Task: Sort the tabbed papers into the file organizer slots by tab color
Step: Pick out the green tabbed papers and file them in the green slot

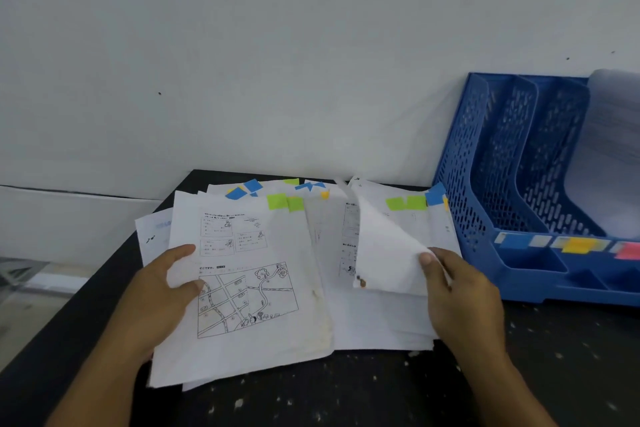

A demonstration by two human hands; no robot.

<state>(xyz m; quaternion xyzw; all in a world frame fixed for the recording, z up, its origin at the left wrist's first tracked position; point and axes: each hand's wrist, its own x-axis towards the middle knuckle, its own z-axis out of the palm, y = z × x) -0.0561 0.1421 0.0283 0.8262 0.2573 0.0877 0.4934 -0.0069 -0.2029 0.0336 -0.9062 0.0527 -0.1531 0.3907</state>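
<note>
A loose spread of white papers lies on the black table, with blue, green and yellow tabs along the far edges. My left hand (pixel 162 291) grips the left edge of a green-tabbed sheet printed with a map drawing (pixel 249 288). My right hand (pixel 460 291) pinches a folded-over sheet (pixel 384 250) and lifts its corner off the right-hand pile. The blue mesh file organizer (pixel 481 163) stands at the right against the wall. Blue, yellow and pink labels mark its front lip. White paper (pixel 609 149) sits in its rightmost visible slot.
The black table (pixel 346 392) is speckled with white flecks near its front. A grey wall rises right behind the papers. The table's left edge drops off to a lower floor area at the far left.
</note>
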